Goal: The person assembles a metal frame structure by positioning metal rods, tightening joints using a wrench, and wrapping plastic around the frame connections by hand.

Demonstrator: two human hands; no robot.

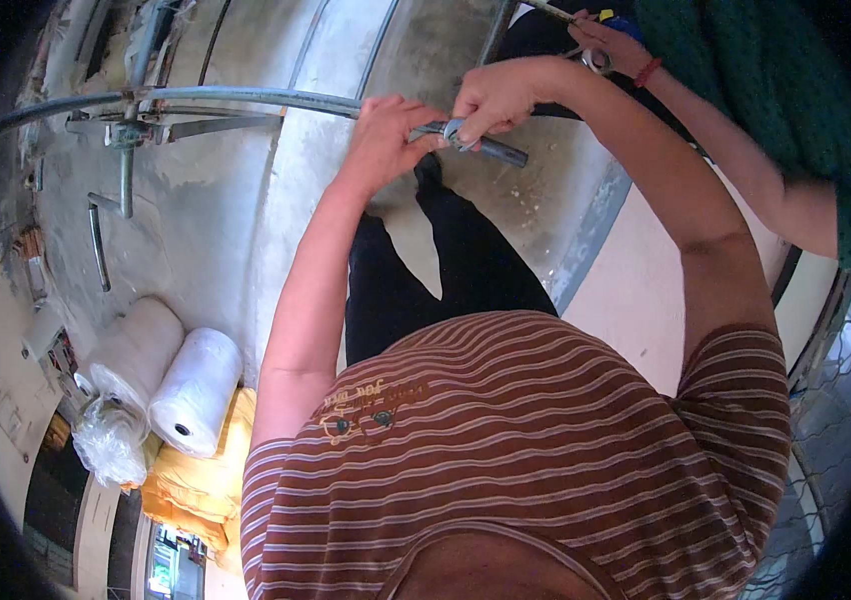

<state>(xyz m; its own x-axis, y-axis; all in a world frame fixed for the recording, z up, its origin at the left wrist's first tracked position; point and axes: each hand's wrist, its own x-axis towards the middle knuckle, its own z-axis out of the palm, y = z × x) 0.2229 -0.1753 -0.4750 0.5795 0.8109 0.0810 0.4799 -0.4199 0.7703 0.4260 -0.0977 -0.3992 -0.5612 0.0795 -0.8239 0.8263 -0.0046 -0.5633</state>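
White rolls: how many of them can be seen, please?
2. One roll is by the yellow bundle; the other roll is left of it, near the crumpled plastic. More may be hidden.

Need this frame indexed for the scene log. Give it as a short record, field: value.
left_hand: left hand, fingers on metal bar
right_hand: right hand, fingers at small shiny piece by the bar
shiny_piece: between the hands, identity unclear
bar_end: dark bar end sticks out past the hands
coworker: other person's hand, upper right, red wristband
lower_left: white rolls, yellow bundle
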